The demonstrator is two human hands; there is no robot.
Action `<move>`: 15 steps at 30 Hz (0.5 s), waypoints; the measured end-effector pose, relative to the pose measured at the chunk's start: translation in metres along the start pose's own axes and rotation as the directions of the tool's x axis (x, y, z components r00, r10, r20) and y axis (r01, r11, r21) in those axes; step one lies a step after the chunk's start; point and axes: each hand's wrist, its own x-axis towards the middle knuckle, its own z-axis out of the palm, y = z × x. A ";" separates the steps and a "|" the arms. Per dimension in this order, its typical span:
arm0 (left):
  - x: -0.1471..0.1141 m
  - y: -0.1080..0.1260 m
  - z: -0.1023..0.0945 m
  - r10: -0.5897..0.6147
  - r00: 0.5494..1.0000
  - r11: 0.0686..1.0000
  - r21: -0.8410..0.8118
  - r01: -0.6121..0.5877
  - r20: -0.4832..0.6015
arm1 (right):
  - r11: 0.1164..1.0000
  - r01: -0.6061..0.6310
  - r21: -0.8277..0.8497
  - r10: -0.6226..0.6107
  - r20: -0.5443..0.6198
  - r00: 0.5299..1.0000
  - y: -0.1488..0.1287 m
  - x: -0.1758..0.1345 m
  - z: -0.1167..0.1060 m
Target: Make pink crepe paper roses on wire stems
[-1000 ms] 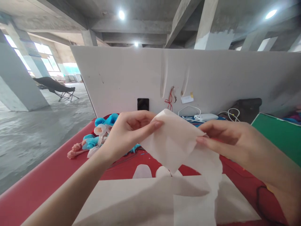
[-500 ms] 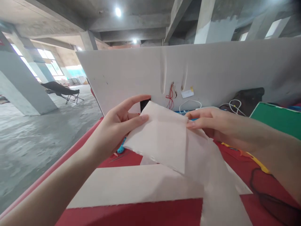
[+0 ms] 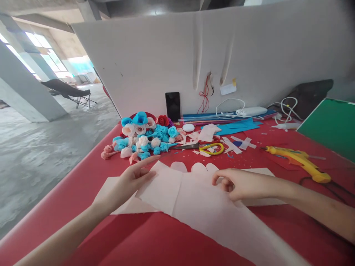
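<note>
A long sheet of pale pink paper (image 3: pixel 205 207) stretches between my hands and runs off the lower right, with a crease near its left end. My left hand (image 3: pixel 130 184) pinches that end between thumb and fingers. Along the upper edge, my right hand (image 3: pixel 238 184) has its fingers curled and thumb against the paper. Beneath lies another pale paper strip (image 3: pixel 111 188), partly hidden by the held sheet. Rounded pale petal-shaped pieces (image 3: pixel 199 168) show just beyond the upper edge.
Blue, pink and red paper flowers (image 3: pixel 146 136) pile up at the back left. Scissors with yellow handles (image 3: pixel 212 149) lie among paper scraps. A yellow glue gun (image 3: pixel 299 159) rests at right, near a green board (image 3: pixel 330 129). A phone (image 3: pixel 173 106) leans against the white panel (image 3: pixel 144 62).
Both hands have lowered the paper toward the table. Its folded end has opened out into a longer sheet. My view has tilted down, showing the flowers, scissors and glue gun.
</note>
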 end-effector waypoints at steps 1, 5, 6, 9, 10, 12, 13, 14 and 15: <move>-0.002 -0.003 0.000 -0.029 1.000 0.999 0.031 0.028 0.010 | 1.000 -0.004 -0.019 0.003 -0.018 1.000 0.003 -0.002 0.000; -0.006 -0.002 0.005 -0.145 0.986 0.979 0.159 0.131 0.083 | 0.965 -0.031 -0.262 -0.012 -0.160 0.987 0.010 -0.011 -0.005; -0.006 0.000 0.007 -0.152 0.983 0.971 0.202 0.129 0.102 | 0.934 -0.064 -0.351 -0.008 -0.199 0.980 0.010 -0.014 -0.006; -0.005 0.001 0.015 -0.142 0.974 0.933 0.352 0.073 0.175 | 0.782 -0.136 -0.608 -0.122 -0.364 0.923 -0.001 -0.017 0.000; -0.005 -0.001 0.018 -0.136 0.971 0.914 0.403 0.046 0.197 | 0.724 -0.124 -0.679 -0.242 -0.418 0.876 -0.007 -0.017 0.006; -0.004 -0.007 0.023 -0.101 0.970 0.874 0.486 -0.019 0.220 | 0.634 0.035 -0.772 -0.509 -0.383 0.771 -0.019 -0.014 0.024; -0.005 -0.011 0.025 -0.059 0.976 0.854 0.517 -0.060 0.210 | 0.612 0.111 -0.783 -0.577 -0.346 0.740 -0.025 -0.012 0.034; -0.005 -0.015 0.026 0.007 0.982 0.830 0.547 -0.110 0.186 | 0.599 0.188 -0.779 -0.624 -0.306 0.719 -0.029 -0.009 0.045; -0.006 -0.017 0.027 0.088 0.984 0.799 0.578 -0.164 0.158 | 0.592 0.242 -0.769 -0.656 -0.285 0.699 -0.031 -0.007 0.055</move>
